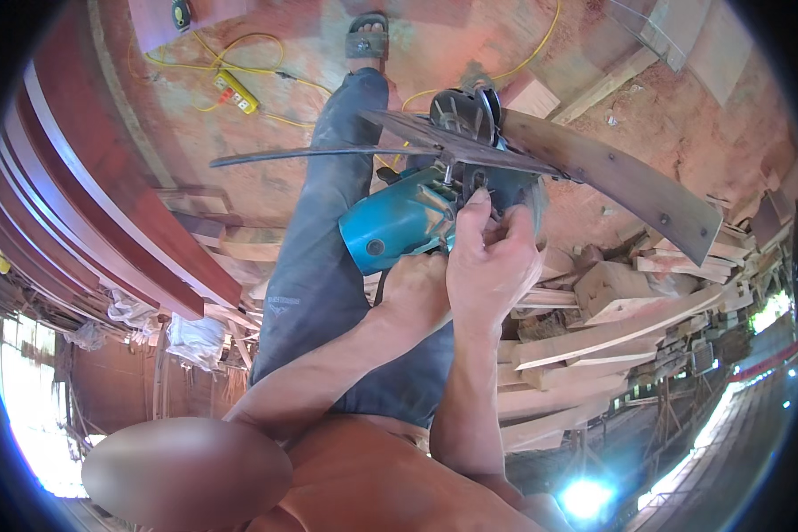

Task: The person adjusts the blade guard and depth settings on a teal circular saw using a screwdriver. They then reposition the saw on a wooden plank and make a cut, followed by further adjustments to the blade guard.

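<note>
A teal power tool point(388, 229), which looks like a circular saw, lies over my lap with its motor housing toward me. A flat metal base plate point(452, 142) sticks up across it, and a rounded dark guard point(459, 113) shows beyond the plate. My left hand point(416, 288) is closed at the tool's near side, apparently on its dark handle; its fingertips are hidden. My right hand point(496, 262) has thumb and fingers pinched at a small metal part point(478, 180) by the plate. A long brown board with screws point(616, 177) reaches from the plate to the right.
A yellow cord point(261, 37) and a yellow power strip point(237, 91) lie on the dusty floor beyond my leg. Long reddish planks point(106, 204) lean at the left. Cut timber point(611, 332) is piled at the right. My sandalled foot point(367, 43) is at the far side.
</note>
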Tool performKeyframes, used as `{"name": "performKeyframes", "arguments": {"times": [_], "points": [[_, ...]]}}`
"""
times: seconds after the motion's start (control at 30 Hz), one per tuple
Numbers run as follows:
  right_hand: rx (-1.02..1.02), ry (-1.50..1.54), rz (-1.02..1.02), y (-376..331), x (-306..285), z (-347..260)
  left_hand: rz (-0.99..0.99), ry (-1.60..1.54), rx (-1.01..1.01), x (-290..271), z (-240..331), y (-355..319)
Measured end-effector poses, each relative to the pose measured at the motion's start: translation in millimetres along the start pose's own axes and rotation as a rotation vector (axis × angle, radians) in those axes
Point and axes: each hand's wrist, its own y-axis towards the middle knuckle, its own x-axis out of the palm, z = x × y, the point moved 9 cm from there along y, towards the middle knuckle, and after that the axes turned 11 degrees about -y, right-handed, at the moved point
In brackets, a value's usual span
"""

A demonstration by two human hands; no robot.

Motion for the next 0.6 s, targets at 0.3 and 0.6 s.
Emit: {"name": "performKeyframes", "arguments": {"times": [0.3,0.6], "points": [[-0.337,0.015,0.038,6,-5,-10,0.098,0.004,0.086,-9,9,-2],[-0.638,0.014,-0.185,25,-12,-10,0.07,-0.03,0.092,-21,20,1]]}}
